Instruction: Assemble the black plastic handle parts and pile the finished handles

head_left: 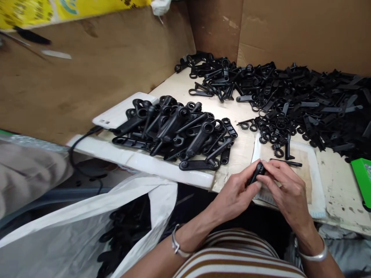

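Observation:
My left hand [237, 192] is closed round a small black plastic lever part [256, 171] with a rounded end. The fingertips of my right hand [289, 189] pinch that rounded end from the other side, and my fingers hide much of the piece. Both hands hover over the near edge of a white pad [317, 193]. Just beyond them lie a thin black rod-like piece [291, 163] and an upright-lying black lever [288, 146]. Small black rings [272, 133] are scattered at the pad's far edge.
A heap of black ring-ended levers [199, 141] lies to the left, beside a white flat device [116, 112] with a black cable. A big pile of black parts [304, 92] fills the back right. A green box [362, 181] stands far right; a white bag [136, 189] hangs open below.

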Available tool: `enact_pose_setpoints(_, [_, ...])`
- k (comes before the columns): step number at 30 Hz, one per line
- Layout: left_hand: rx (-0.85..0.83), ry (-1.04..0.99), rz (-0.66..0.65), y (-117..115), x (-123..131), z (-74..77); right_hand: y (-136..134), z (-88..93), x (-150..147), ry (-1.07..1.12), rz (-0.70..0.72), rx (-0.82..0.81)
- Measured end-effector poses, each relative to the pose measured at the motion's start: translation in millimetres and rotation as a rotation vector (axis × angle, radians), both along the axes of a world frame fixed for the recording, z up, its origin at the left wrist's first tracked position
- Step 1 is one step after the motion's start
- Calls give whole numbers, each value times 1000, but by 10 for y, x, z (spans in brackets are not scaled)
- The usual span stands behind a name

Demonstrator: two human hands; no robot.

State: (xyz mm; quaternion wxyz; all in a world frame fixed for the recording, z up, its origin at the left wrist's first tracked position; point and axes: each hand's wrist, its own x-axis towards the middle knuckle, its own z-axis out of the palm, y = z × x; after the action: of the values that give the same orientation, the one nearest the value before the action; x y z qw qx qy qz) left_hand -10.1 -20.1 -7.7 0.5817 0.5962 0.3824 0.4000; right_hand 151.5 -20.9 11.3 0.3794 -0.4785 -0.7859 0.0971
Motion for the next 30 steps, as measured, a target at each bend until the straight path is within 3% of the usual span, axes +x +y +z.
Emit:
enact_pose_setpoints(5, [212, 303, 28, -29, -42, 43, -122, -70, 158, 269, -9, -300])
enact_pose_setpoints(9, [232, 245, -52, -60, 15, -7, -171, -127, 183, 320, -10, -514])
enact_pose_setpoints(12, [269, 268, -80, -57, 33, -25, -147, -119, 146, 307, 19, -589])
enact_pose_setpoints(15, [456, 467, -36, -12, -7, 10, -73, -67, 236, 167, 35, -499])
enact_pose_setpoints(19, [764, 859, 172, 132, -119, 55, 51, -9, 600, -181, -260, -80])
enact_pose_setpoints(21, [837, 990, 263, 237, -173, 45, 99, -25, 779, -351, -355, 8])
enact_pose_setpoints(25, [827, 1046, 347, 429, -222, -9, 131, -114, 944, -422, -292, -69])
enact_pose_setpoints(30, [866, 984, 358, 447, -189, -5, 56, -138, 911, -23, -354, -279])
